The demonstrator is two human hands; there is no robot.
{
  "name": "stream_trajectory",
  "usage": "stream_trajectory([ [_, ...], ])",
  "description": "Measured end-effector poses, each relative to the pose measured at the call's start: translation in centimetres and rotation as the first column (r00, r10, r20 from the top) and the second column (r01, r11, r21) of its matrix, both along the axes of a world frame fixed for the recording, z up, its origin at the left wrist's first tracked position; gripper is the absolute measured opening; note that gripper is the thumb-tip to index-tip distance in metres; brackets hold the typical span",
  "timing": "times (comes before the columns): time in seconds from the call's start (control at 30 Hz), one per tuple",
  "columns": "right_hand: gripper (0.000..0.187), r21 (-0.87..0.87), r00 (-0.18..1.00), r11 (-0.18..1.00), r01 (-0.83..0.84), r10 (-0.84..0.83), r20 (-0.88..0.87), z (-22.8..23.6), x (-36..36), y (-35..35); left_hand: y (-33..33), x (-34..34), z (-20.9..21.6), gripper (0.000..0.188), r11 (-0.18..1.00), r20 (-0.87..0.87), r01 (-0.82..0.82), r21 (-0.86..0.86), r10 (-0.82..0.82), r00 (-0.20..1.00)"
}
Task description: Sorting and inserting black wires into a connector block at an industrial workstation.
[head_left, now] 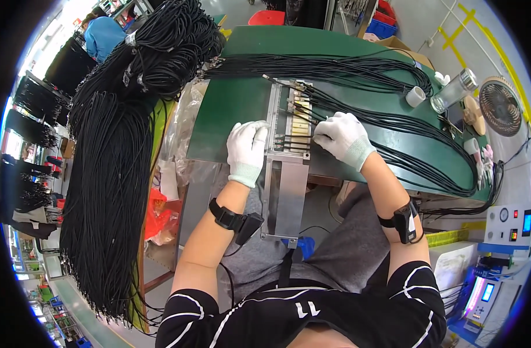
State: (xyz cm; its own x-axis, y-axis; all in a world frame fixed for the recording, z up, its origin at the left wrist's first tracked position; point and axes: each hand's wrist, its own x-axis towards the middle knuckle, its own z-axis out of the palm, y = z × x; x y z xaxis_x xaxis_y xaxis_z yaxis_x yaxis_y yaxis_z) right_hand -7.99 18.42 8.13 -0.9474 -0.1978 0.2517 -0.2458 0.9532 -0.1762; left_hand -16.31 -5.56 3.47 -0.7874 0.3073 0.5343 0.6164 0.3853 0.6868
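Observation:
A metal fixture (272, 116) with a row of slots stands in front of me at the green table's near edge. Several black cables (288, 142) lie with their ends across its slots. My left hand (246, 149), in a white glove, rests at the fixture's left side, fingers loosely bent and thumb apart, nothing visible in them. At the right side, my gloved right hand (343, 138) has its thumb and fingers pinched around a black cable at the slots; the fingertips partly hide it. More cables run from the fixture to the right across the table.
A large heap of black cables (111, 197) hangs at the left. Another cable bundle (323, 65) lies along the table's far side. At right are a glass jar (454, 90), a white cup (415, 97) and a fan (501, 106). A person in blue (103, 36) is far left.

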Motion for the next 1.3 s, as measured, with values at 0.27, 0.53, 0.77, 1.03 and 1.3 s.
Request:
stream_trajectory([
  [0.27,0.012,-0.062,0.998,0.996,-0.062,0.062,-0.010,0.5,0.0,-0.8,0.7,0.8,0.7,0.021,0.994,-0.105,0.051,-0.092,-0.061,0.993],
  [0.53,0.013,-0.029,0.990,0.992,0.119,-0.121,-0.072,0.8,-1.3,0.4,2.3,1.5,1.6,0.027,0.870,-0.218,0.047,-0.491,-0.175,0.960],
  [0.77,0.014,-0.021,1.000,0.999,0.025,-0.026,-0.010,0.2,-2.3,1.9,1.5,0.5,0.3,0.021,0.990,-0.201,-0.068,-0.121,0.043,0.979],
  [1.03,0.018,-0.197,0.984,0.968,-0.155,0.133,-0.118,0.7,-1.3,-1.0,1.2,0.9,1.3,0.020,0.994,-0.134,0.112,-0.021,-0.114,0.984],
  [1.3,0.019,-0.299,0.974,0.928,-0.221,0.193,-0.121,1.3,-1.4,-2.3,1.5,1.1,1.4,0.016,0.980,-0.132,0.191,-0.051,-0.196,0.972],
])
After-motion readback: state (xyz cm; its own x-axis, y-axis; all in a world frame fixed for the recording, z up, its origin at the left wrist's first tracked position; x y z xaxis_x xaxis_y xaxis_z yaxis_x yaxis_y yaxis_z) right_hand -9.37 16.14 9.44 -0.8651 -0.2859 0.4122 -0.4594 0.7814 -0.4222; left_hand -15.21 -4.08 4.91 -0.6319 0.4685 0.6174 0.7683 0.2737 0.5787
